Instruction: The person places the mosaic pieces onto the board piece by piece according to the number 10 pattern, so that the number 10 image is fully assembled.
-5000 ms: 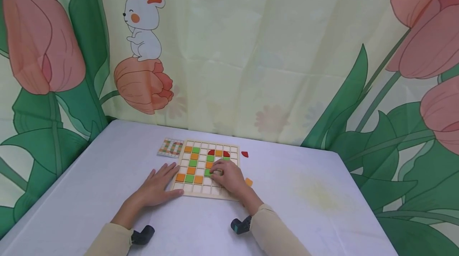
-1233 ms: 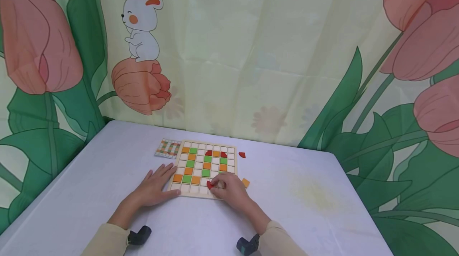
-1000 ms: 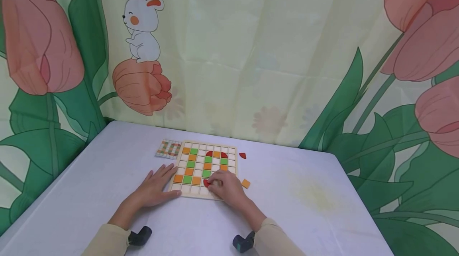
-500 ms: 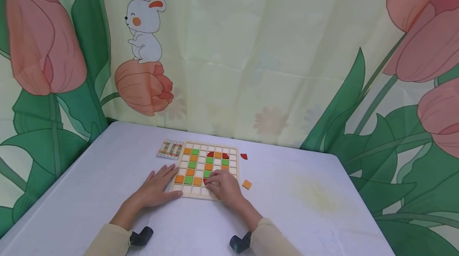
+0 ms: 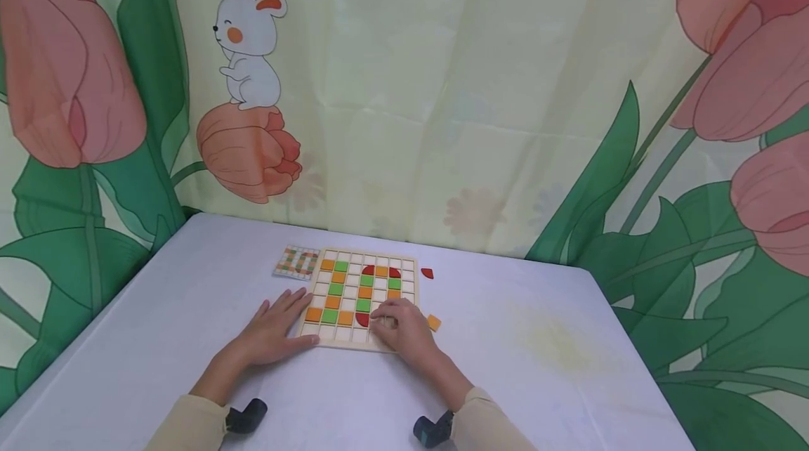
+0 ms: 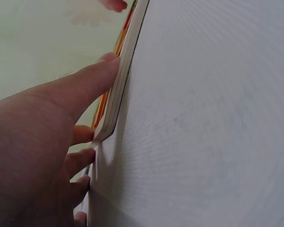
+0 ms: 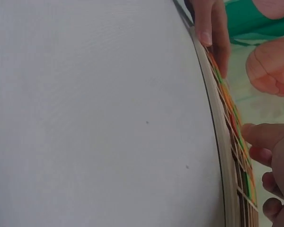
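Note:
A wooden grid board [image 5: 343, 334] lies on the table, with orange and green square tiles and red quarter-round pieces in some cells. My left hand [image 5: 272, 331] rests flat at its left side, the thumb on the near left corner; the left wrist view shows that thumb against the board's edge [image 6: 125, 66]. Over the lower right cells is my right hand [image 5: 407, 331], fingers loosely bent. Just left of its fingertips a red quarter-round piece [image 5: 362, 319] sits in a cell below a green tile [image 5: 363, 305]. I see nothing between the fingers.
A patterned card [image 5: 296, 263] lies by the board's upper left corner. To the right are a loose red quarter-round piece [image 5: 428, 273] and a loose orange tile [image 5: 434, 323]. A printed curtain [image 5: 404, 86] hangs behind the white-covered table [image 5: 537, 367].
My right hand brought the red quarter-round piece leftward, set it into the cell under the green tile, and has let go, drawing slightly right. The left hand has stayed in place.

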### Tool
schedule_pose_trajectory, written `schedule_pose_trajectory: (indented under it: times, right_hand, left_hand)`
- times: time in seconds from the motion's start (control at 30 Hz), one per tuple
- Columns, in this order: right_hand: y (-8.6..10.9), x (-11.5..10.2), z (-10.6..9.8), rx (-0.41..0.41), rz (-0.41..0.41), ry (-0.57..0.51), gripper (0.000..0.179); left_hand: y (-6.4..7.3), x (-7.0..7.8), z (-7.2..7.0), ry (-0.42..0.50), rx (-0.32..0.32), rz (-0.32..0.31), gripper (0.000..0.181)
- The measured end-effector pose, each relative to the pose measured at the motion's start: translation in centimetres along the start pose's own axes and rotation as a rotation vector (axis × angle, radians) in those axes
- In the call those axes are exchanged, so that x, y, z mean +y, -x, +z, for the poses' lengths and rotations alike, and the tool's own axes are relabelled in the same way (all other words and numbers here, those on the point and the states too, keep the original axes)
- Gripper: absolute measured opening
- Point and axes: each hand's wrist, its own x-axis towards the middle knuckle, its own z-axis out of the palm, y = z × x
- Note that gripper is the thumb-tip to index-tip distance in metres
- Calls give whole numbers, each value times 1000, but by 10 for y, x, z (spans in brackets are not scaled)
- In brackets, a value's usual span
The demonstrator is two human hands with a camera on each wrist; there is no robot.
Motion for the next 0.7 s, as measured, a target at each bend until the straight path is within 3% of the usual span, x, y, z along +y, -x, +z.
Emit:
schedule_pose_trajectory:
  times: [0.4, 0.7]
  right_hand:
    - [13, 21, -23, 50, 127, -2, 17]
    - [24, 38, -35, 103, 178, 35, 19]
  left_hand:
    - [-1, -1, 2, -7, 4, 12, 88]
    - [-3, -2, 1, -7, 2, 19, 88]
